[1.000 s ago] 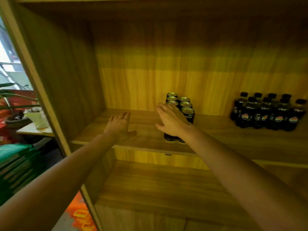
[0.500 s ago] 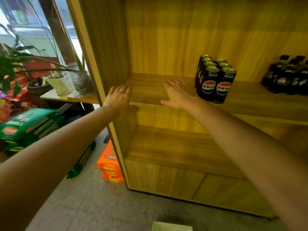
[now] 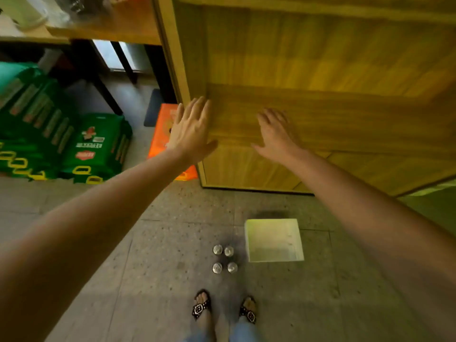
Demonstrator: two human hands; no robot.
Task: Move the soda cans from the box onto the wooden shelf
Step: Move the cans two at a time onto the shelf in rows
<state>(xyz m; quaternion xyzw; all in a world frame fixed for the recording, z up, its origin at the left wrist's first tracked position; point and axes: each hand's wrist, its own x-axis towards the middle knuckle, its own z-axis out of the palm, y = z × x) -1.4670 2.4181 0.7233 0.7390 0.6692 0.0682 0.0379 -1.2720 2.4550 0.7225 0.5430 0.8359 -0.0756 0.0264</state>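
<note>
I look down at the floor in front of the wooden shelf (image 3: 320,114). Several soda cans (image 3: 224,259) stand upright on the tiles, seen from above by their silver tops. Right of them sits a pale, open-topped box (image 3: 274,240) that looks empty. My left hand (image 3: 191,130) hangs in front of the shelf's left corner, fingers spread, holding nothing. My right hand (image 3: 276,133) is spread over the lower board's front edge, also holding nothing. Both hands are well above the cans. The cans on the upper board are out of view.
Green sacks (image 3: 61,141) are stacked at the left, and an orange pack (image 3: 162,134) lies beside the shelf's base. A table's dark legs (image 3: 106,77) stand behind them. My feet in black sandals (image 3: 223,308) are just behind the cans.
The view has swung down from the upper board with its cans and bottles to the floor. Both hands have dropped from that board's edge to the lower part of the shelf, still holding nothing.
</note>
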